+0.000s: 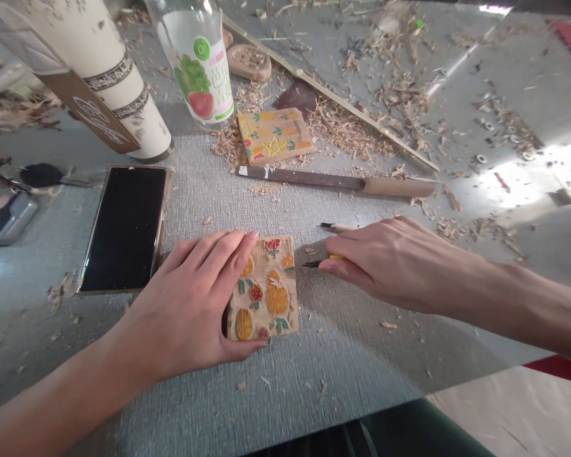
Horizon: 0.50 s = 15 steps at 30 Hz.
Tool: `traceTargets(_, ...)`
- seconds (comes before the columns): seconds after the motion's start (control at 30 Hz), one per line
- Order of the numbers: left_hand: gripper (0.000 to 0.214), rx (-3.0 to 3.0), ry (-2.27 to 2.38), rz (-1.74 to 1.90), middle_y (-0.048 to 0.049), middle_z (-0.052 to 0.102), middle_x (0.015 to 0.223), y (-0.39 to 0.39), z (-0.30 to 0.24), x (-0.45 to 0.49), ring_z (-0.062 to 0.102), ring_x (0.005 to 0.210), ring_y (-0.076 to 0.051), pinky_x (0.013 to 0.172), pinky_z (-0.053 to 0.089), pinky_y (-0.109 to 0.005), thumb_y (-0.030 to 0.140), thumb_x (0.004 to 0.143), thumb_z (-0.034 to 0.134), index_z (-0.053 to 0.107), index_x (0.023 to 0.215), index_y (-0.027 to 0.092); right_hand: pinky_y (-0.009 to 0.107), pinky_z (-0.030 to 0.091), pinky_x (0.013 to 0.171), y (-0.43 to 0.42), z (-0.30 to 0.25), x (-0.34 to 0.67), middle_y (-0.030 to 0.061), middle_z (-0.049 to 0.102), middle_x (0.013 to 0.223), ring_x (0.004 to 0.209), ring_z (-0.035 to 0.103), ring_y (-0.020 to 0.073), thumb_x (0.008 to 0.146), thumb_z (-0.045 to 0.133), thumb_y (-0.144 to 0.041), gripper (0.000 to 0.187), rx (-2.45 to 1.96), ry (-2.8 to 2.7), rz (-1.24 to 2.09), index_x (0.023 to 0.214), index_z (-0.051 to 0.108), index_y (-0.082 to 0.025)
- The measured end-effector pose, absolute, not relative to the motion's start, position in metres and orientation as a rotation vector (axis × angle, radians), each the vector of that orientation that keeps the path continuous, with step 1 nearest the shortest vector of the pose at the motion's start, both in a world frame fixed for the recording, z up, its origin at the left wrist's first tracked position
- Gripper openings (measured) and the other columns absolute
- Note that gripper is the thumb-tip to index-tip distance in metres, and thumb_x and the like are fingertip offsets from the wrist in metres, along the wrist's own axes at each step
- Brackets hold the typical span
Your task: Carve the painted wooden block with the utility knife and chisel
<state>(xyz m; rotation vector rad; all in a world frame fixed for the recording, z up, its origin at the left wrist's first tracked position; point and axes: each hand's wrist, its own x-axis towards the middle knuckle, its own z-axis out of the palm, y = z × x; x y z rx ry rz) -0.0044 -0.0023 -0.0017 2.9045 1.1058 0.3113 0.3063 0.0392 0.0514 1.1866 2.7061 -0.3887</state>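
My left hand [195, 304] grips a small square wooden block [261, 298] on the grey cloth, fingers over its top edge and thumb along the bottom. Its face carries carved, painted fruit in orange and red with green leaves. To the right of the block, my right hand [375, 260] is closed around a carving tool [313, 263]. Only its dark pointed tip and a bit of yellow handle show; the tip is apart from the block. Just above these fingers, another thin tool [335, 226] with a black end lies partly hidden by the hand.
A phone [125, 231] lies left of my left hand. Behind stand a bottle [200, 70] and a patterned tumbler [128, 89]. A painted wooden tile [276, 134], a long dark-bladed tool [333, 180] and a thin strip [333, 95] lie among wood shavings. Keys [40, 176] rest far left.
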Motion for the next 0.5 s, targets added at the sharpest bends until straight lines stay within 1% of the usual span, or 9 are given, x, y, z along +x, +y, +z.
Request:
traceTargets(0.1,0.116,2.899,1.113,0.306,-0.0304,0.062,0.150,-0.0025,-0.0014,-0.0045,0.062,0.133,-0.046,0.106,0.049,-0.057,0.084,0.090,0.058,0.038,0.163,-0.004,0.034,0.020,0.058,0.0389,0.0478,0.3071,-0.0001,0.060,0.069,0.055,0.047,0.0158,0.118,0.025,-0.058,0.060,1.176,2.723,-0.383,0.082,0.059,-0.023)
traceTargets(0.27,0.116,2.913,1.109,0.304,-0.0312,0.062,0.148,-0.0031,-0.0004,-0.0057,0.063,0.131,-0.046,0.104,0.049,-0.058,0.084,0.090,0.059,0.041,0.161,-0.006,0.034,0.019,0.059,0.0383,0.0467,0.3053,-0.0001,0.060,0.071,0.056,0.047,0.0158,0.118,0.021,-0.058,0.061,1.184,2.715,-0.380,0.082,0.057,-0.023)
traceTargets(0.5,0.115,2.913,1.108,0.311,-0.0306,0.063,0.148,-0.0024,-0.0017,-0.0043,0.063,0.131,-0.045,0.105,0.050,-0.057,0.084,0.090,0.058,0.041,0.161,-0.005,0.034,0.018,0.059,0.0382,0.0477,0.3047,0.0001,0.060,0.071,0.057,0.047,0.0155,0.118,0.022,-0.058,0.061,1.189,2.701,-0.365,0.084,0.058,-0.022)
